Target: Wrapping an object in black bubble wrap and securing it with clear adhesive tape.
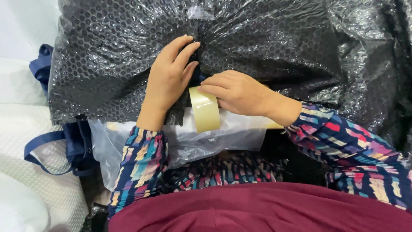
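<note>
tape roll half hidden by right hand, bubble-wrapped bundle cropped

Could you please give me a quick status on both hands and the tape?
Left hand flat on black bubble wrap, pressing. Right hand gripping tape roll at the seam. Clear plastic bag beneath; nothing blocking.

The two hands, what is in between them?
In the head view, a strip of tan tape runs down between the left hand and right hand, over the black bubble wrap.
</note>
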